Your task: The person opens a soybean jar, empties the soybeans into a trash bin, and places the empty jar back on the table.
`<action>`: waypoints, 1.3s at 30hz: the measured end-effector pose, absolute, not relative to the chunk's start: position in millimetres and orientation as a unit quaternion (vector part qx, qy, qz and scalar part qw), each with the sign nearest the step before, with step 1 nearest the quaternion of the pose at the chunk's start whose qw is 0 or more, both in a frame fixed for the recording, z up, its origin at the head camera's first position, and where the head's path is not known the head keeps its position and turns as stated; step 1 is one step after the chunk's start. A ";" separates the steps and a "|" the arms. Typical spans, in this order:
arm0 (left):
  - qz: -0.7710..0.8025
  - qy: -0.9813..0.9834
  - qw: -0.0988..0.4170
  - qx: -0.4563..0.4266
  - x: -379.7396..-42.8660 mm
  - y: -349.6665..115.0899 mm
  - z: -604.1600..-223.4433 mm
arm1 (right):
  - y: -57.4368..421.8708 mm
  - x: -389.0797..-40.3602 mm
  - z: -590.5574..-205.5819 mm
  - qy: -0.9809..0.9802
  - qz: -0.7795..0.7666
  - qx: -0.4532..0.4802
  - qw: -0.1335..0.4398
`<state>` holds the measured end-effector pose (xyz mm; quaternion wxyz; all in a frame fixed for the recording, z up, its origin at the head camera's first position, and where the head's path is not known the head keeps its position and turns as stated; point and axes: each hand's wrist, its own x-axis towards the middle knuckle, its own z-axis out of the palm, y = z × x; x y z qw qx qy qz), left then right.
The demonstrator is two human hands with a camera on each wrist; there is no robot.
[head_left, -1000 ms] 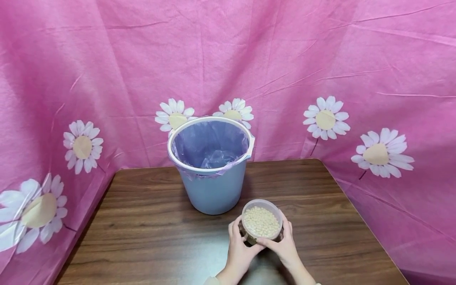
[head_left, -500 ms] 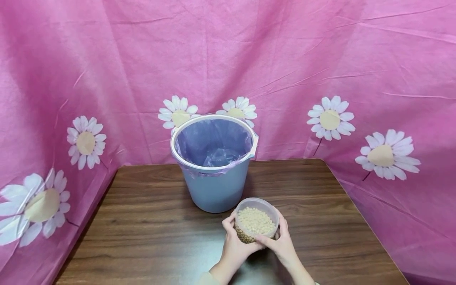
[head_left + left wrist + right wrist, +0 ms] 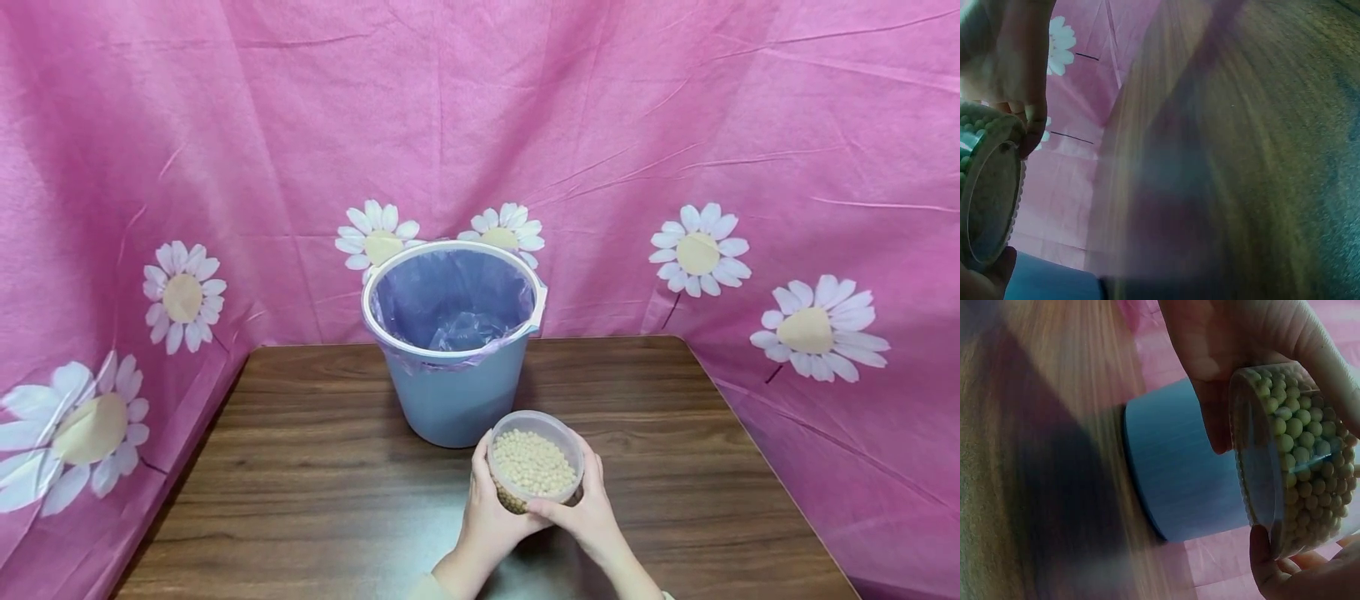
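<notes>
Both hands hold a round clear plastic tub (image 3: 534, 462), nearly full of small, round, cream-coloured balls that look like dried beans. The left hand (image 3: 487, 508) grips its left side, with fingers curled around the wall. From the right, the right hand (image 3: 588, 504) clasps the tub, its thumb across the near side. In the right wrist view the underside of the tub (image 3: 1310, 456) is visible, raised off the table, with fingertips at its bottom edge. The left wrist view catches the tub's base (image 3: 994, 194) at its left edge. No lid shows on the tub.
A light-blue bucket (image 3: 457, 404) with a white rim stands just beyond the tub, lined with a thin purple plastic bag (image 3: 468, 332). The brown wooden table (image 3: 315, 492) ends at a pink cloth backdrop (image 3: 600, 108) with printed daisies.
The tub has moved slightly left and up in the head view, nearer the bucket. Both hands have kept hold; the left hand's fingers have shifted along the tub's side.
</notes>
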<state>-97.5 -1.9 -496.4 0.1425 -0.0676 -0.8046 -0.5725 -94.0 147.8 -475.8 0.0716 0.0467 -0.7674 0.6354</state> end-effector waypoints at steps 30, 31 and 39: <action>-0.634 -0.762 0.085 -0.103 -91.4 -28.6 -485.6 | 160.3 -106.2 -470.7 -0.728 0.640 0.236 0.069; -0.634 -0.761 0.086 -0.108 -91.4 -29.5 -485.2 | 159.9 -106.6 -471.8 -0.723 0.644 0.243 0.070; -0.628 -0.763 0.090 -0.125 -93.9 -36.4 -483.7 | 157.4 -108.5 -472.9 -0.691 0.668 0.269 0.066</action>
